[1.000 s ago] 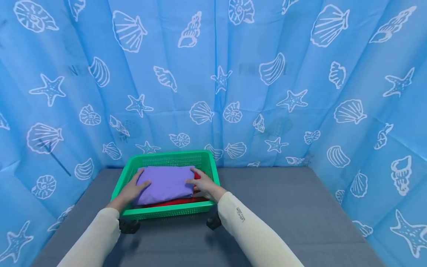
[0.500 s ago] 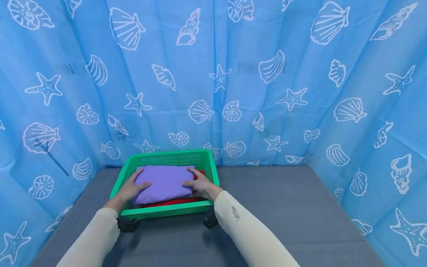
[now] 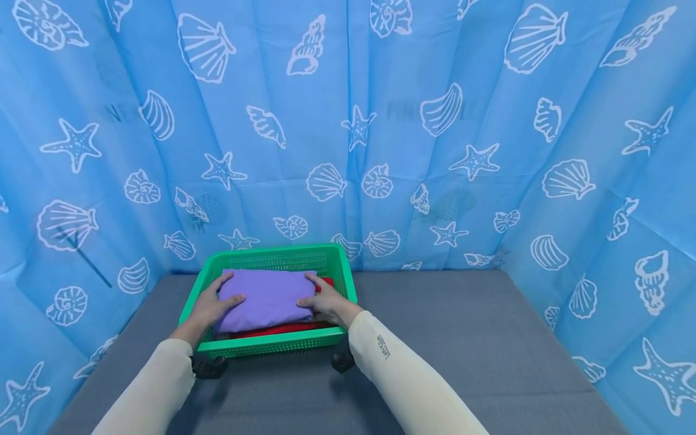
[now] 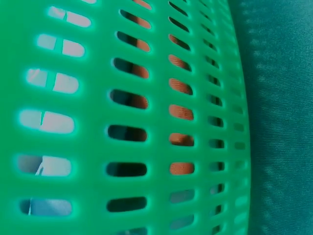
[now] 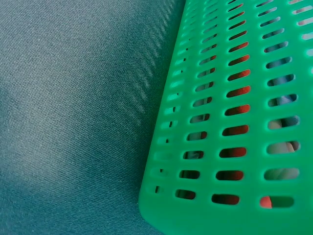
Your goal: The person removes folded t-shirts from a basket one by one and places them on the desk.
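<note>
A folded purple cloth (image 3: pixel 266 299) lies in a green plastic basket (image 3: pixel 272 346), on top of a red cloth (image 3: pixel 283 330) that shows along its front and right edges. My left hand (image 3: pixel 209 307) grips the purple cloth's left side, thumb on top and fingers along the edge. On the other side my right hand (image 3: pixel 330 300) holds the right edge, thumb on top, with its lower fingers hidden. Both wrist views are filled mostly by the slotted basket wall (image 4: pixel 93 147); red fabric (image 5: pixel 238 92) shows through the slots in the right wrist view.
The basket stands on a grey cloth-covered table (image 3: pixel 435 338), towards the back left. Behind and on both sides hangs a blue curtain (image 3: pixel 402 151) with white shells and starfish. Black wrist mounts (image 3: pixel 209 367) sit just in front of the basket's front rim.
The right hand has shifted slightly left on the purple cloth, and its lower fingers have gone out of sight. Over the last half second almost nothing has moved.
</note>
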{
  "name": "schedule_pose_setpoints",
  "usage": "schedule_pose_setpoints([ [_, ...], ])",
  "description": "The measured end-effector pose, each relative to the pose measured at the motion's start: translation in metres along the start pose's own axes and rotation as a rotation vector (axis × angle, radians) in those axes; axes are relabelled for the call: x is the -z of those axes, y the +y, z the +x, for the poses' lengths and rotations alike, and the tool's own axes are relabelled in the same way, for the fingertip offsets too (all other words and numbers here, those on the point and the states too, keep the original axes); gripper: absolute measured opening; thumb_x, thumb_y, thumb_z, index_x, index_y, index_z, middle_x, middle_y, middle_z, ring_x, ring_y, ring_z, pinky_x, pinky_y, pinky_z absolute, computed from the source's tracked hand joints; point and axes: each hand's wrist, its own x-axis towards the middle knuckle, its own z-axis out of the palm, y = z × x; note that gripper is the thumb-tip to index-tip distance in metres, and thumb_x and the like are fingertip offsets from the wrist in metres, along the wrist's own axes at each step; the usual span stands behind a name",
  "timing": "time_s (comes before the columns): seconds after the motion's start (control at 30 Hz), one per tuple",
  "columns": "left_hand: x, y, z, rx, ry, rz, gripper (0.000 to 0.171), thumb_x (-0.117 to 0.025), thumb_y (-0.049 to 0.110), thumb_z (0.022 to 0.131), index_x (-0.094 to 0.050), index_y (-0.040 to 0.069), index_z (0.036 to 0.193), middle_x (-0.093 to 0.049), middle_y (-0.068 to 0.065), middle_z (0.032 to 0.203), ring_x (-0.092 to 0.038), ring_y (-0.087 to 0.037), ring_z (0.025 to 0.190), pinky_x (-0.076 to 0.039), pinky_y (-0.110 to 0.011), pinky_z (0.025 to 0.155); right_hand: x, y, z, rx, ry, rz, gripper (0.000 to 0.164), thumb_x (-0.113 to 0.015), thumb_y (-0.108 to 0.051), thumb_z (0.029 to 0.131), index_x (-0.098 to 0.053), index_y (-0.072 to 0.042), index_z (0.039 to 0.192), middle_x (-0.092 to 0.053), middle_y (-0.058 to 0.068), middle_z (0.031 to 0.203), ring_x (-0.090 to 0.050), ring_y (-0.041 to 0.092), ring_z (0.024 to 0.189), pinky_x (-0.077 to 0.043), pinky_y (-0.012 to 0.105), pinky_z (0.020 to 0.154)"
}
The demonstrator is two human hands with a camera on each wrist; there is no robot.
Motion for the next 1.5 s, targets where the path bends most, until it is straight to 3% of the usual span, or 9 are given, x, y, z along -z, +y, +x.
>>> schedule_pose_setpoints([
  [0.2, 0.0015, -0.0005, 0.0011, 0.009, -0.069, 0.011, 0.089, -0.066, 0.041, 0.093, -0.014, 0.01, 0.158, -0.007, -0.033, 0.159, -0.011, -0.054, 0.143, -0.021, -0.068, 0.111, -0.0007, 0.0007, 0.0013, -0.001, -0.002, 0.01, 0.078, -0.066, -0.001, 0.091, -0.029, -0.022, 0.156, -0.044, 0.027, 0.143, -0.065, 0.035, 0.103, -0.057, 0.046, 0.08],
  [0.33, 0.0021, -0.0006, 0.0024, 0.019, -0.095, 0.019, 0.086, -0.065, 0.036, 0.095, -0.014, 0.011, 0.158, -0.007, -0.033, 0.159, -0.011, -0.055, 0.143, -0.022, -0.069, 0.11, -0.0012, -0.0002, 0.002, -0.004, -0.021, 0.03, 0.078, -0.065, 0.001, 0.092, -0.028, -0.024, 0.156, -0.033, 0.028, 0.151, -0.063, 0.039, 0.109, -0.055, 0.051, 0.086],
  [0.6, -0.0001, -0.0026, 0.0025, 0.018, -0.121, -0.005, 0.083, -0.064, 0.035, 0.096, -0.015, 0.013, 0.159, -0.007, -0.032, 0.159, -0.012, -0.055, 0.142, -0.025, -0.069, 0.109, -0.001, 0.0021, -0.0004, -0.018, -0.053, 0.005, 0.079, -0.066, 0.0, 0.091, -0.03, -0.026, 0.156, -0.02, 0.024, 0.157, -0.062, 0.03, 0.099, -0.057, 0.047, 0.086],
  [1.03, 0.0008, 0.002, 0.0044, 0.012, -0.142, -0.039, 0.095, -0.072, 0.036, 0.09, -0.011, 0.015, 0.159, -0.002, -0.032, 0.159, -0.01, -0.056, 0.142, -0.026, -0.068, 0.109, -0.002, 0.0041, 0.0046, 0.008, -0.058, 0.008, 0.079, -0.065, 0.003, 0.091, -0.03, -0.025, 0.156, -0.02, 0.023, 0.158, -0.059, 0.029, 0.104, -0.055, 0.048, 0.088],
  [1.33, -0.0006, 0.0039, 0.0031, 0.023, -0.116, -0.02, 0.093, -0.072, 0.037, 0.09, -0.014, 0.015, 0.159, -0.003, -0.032, 0.16, -0.01, -0.056, 0.142, -0.026, -0.068, 0.109, -0.0018, 0.0023, -0.0008, 0.02, -0.049, 0.053, 0.085, -0.065, 0.007, 0.089, -0.024, -0.022, 0.158, -0.019, 0.022, 0.159, -0.05, 0.035, 0.127, -0.05, 0.05, 0.097],
  [1.5, 0.0006, 0.0046, 0.0019, 0.024, -0.11, -0.033, 0.094, -0.072, 0.039, 0.089, -0.013, 0.016, 0.159, -0.002, -0.032, 0.16, -0.009, -0.057, 0.142, -0.024, -0.069, 0.109, -0.0009, 0.0012, -0.0037, 0.033, -0.051, 0.06, 0.085, -0.064, 0.009, 0.088, -0.024, -0.021, 0.158, -0.023, 0.024, 0.158, -0.051, 0.035, 0.128, -0.051, 0.049, 0.096],
])
